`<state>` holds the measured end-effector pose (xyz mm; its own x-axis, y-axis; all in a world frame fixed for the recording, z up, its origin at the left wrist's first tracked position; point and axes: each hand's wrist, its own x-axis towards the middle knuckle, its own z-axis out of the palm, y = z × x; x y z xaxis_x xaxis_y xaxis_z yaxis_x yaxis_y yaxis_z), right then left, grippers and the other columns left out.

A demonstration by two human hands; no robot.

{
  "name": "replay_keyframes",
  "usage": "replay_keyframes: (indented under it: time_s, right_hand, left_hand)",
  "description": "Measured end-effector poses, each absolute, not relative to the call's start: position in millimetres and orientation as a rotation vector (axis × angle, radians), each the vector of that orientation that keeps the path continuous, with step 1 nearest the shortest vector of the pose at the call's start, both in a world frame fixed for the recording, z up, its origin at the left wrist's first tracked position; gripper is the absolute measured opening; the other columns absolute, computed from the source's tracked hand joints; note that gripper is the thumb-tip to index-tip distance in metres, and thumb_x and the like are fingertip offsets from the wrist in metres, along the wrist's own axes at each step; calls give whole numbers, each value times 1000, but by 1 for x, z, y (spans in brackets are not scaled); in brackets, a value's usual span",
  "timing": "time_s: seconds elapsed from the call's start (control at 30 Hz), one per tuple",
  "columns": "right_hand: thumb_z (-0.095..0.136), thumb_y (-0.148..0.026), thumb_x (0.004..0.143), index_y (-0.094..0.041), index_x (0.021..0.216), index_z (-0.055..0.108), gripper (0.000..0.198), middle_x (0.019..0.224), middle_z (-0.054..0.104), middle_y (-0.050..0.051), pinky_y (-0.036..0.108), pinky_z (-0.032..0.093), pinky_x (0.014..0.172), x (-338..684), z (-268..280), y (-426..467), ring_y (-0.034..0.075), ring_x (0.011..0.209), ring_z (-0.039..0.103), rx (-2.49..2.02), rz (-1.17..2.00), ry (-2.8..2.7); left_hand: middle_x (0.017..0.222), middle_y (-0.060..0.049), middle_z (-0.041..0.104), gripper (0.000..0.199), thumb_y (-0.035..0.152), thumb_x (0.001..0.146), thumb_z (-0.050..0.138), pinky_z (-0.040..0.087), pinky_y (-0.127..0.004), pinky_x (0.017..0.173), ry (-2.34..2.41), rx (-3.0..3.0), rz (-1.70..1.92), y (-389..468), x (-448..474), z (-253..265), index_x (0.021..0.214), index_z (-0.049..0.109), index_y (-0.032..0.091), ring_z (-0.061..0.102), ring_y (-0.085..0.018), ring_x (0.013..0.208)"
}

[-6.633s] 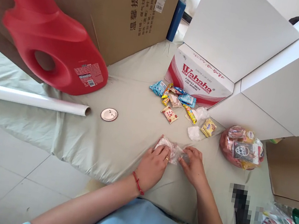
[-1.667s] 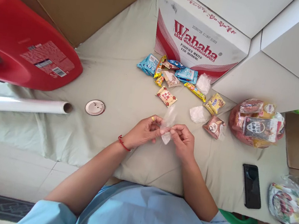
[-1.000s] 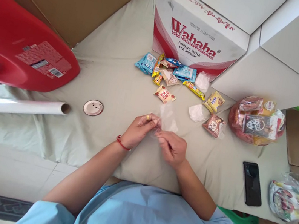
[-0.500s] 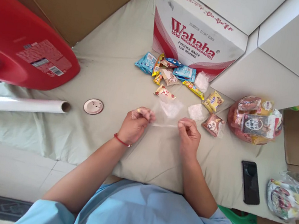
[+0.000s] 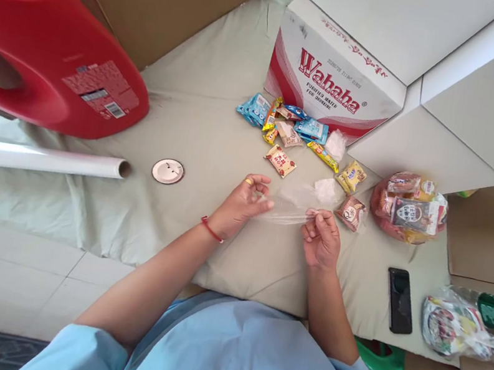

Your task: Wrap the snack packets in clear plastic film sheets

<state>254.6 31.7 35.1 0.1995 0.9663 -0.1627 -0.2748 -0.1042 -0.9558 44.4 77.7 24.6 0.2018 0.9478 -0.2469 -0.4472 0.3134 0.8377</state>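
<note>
A thin clear plastic bag (image 5: 289,203) stretches between my two hands above the cloth. My left hand (image 5: 244,205) has its thumb and fingers at the bag's left edge, the fingers loosely curled, a ring on one of them. At the right edge, my right hand (image 5: 321,236) pinches the film between thumb and fingers. Just beyond the bag lies a cream wrapped snack (image 5: 280,161) with red print. Close to my right hand are a brown wrapped snack (image 5: 351,212), a crumpled white clear-wrapped piece (image 5: 328,190) and a yellow packet (image 5: 351,176).
Several small snack packets (image 5: 310,129) are heaped before a Wahaha carton (image 5: 336,77). A filled snack basket (image 5: 380,210) and a black phone (image 5: 399,301) are to the right. Leftward stand a red jug (image 5: 82,63), a white roll (image 5: 38,159) and a round badge (image 5: 168,171).
My left hand's fingers have loosened and spread somewhat at the bag's edge. The bag has shifted, showing more of the cream snack. The camera view has moved slightly.
</note>
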Motion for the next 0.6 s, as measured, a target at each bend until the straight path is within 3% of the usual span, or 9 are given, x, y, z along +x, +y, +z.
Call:
replay_keyframes:
  time_s: [0.13, 0.3, 0.47, 0.6]
  right_hand:
    - [80, -45, 78, -25, 86, 59, 31, 99, 72, 1, 24, 32, 48, 251, 32, 18, 7, 52, 34, -1291, 1197, -802]
    - [84, -43, 75, -23, 83, 61, 32, 87, 67, -1, 22, 30, 48, 251, 25, 2, 6, 52, 36, -1357, 1242, -733]
    - [85, -45, 72, -21, 79, 60, 35, 73, 63, -3, 20, 28, 44, 262, 32, -15, 7, 51, 39, -1487, 1414, -777]
    - [80, -54, 74, -22, 77, 56, 40, 71, 63, -3, 19, 23, 40, 282, 42, -28, 7, 48, 40, -1613, 1509, -818]
  left_hand:
    - [65, 6, 52, 32, 37, 66, 83, 33, -19, 52, 1087, 702, 1133, 79, 52, 16, 75, 59, 19, 45, -7, 58]
    - [59, 9, 48, 39, 46, 71, 78, 19, -19, 39, 1046, 341, 1285, 86, 43, 17, 74, 48, 22, 33, -3, 42]
    - [57, 8, 51, 53, 68, 74, 74, 17, -20, 35, 1014, 284, 1321, 88, 41, 21, 75, 49, 22, 36, -3, 38]
    - [55, 8, 50, 52, 66, 75, 76, 25, -20, 35, 1060, 329, 1390, 85, 47, 22, 70, 50, 22, 41, -5, 39]
